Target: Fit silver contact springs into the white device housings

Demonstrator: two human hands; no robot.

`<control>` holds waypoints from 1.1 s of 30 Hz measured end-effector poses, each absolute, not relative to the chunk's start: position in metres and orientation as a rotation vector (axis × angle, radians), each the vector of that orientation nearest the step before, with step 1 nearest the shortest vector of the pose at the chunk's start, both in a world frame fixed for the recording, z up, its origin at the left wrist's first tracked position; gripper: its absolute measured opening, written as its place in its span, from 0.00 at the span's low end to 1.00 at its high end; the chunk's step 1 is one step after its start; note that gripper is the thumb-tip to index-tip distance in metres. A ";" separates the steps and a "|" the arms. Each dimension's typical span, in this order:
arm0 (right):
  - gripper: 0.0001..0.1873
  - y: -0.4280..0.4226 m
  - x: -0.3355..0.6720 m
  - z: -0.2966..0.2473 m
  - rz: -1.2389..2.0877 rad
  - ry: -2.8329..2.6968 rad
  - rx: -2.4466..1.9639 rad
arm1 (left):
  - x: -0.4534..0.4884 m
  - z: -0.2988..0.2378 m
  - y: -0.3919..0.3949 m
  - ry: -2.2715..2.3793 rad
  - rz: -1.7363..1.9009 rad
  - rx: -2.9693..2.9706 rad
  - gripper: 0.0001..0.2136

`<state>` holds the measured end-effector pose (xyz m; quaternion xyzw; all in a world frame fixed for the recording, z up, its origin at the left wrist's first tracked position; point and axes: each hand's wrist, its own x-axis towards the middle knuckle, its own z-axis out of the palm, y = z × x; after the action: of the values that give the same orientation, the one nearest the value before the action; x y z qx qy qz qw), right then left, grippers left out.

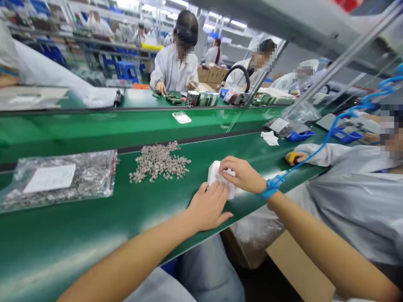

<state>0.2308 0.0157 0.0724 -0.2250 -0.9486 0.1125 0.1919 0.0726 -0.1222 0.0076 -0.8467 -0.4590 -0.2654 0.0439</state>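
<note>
A white plastic housing (pixel 214 171) lies on the green bench in front of me, partly covered by my hands. My left hand (pixel 209 207) rests on its near left side, fingers stretched out flat over it and thumb spread apart. Over the housing's upper right part, my right hand (pixel 242 173) has its fingertips pinched together. Whatever is between those fingertips is too small or hidden to make out. A blue wrist strap (pixel 271 187) circles my right wrist. Left of the housing spreads a loose pile of small metal clips (pixel 160 161).
A clear bag of metal parts (pixel 91 178) lies at left. On the raised green ledge sits another white housing (pixel 181 117). A blue coiled cord (pixel 330 130) runs to my right wrist. Co-workers sit opposite and at right, one with a hand (pixel 297 157) on the bench.
</note>
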 end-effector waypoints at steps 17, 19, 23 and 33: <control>0.08 0.001 0.160 0.064 0.271 -2.943 -0.311 | 0.038 0.003 -0.149 -1.489 -0.779 -2.394 0.22; 0.08 0.001 0.154 0.064 0.223 -2.999 -0.293 | 0.038 0.001 -0.148 -1.473 -0.765 -2.364 0.22; 0.07 0.004 0.148 0.063 0.189 -3.056 -0.300 | 0.037 0.000 -0.147 -1.489 -0.793 -2.334 0.23; 0.04 0.012 0.161 0.056 0.138 -2.950 -0.213 | 0.037 0.004 -0.152 -1.610 -0.883 -2.307 0.17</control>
<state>0.1612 0.0121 0.0558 -0.0717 -0.9922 0.0465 0.0904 0.0372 -0.1523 0.0035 -0.7787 -0.5435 -0.2981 0.0966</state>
